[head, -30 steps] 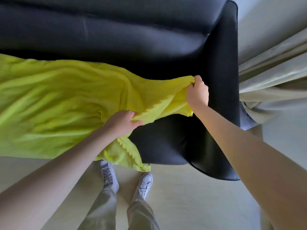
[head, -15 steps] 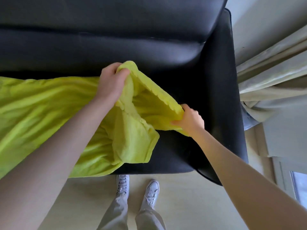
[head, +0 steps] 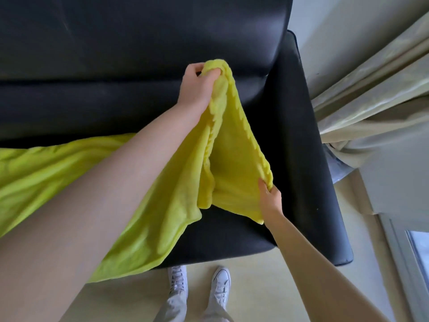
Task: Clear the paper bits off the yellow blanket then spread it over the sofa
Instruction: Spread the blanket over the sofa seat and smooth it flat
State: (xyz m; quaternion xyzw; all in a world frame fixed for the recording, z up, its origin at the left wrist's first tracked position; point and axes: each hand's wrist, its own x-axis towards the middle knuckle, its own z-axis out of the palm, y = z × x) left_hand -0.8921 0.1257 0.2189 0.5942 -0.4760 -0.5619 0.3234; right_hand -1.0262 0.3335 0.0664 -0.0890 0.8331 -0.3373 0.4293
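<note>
The yellow blanket lies bunched across the seat of the black leather sofa and hangs over its front edge at the left. My left hand is shut on a scalloped corner of the blanket, lifted toward the backrest. My right hand pinches the same edge lower down, near the front of the seat by the right armrest. The edge is stretched between both hands. No paper bits show on the blanket.
Beige curtains hang just right of the armrest, with a window frame below them. My feet in white sneakers stand on the pale floor against the sofa's front.
My left hand has carried its corner up and right toward the backrest. My right hand has slid down toward the seat's front, so the edge now runs from back to front.
</note>
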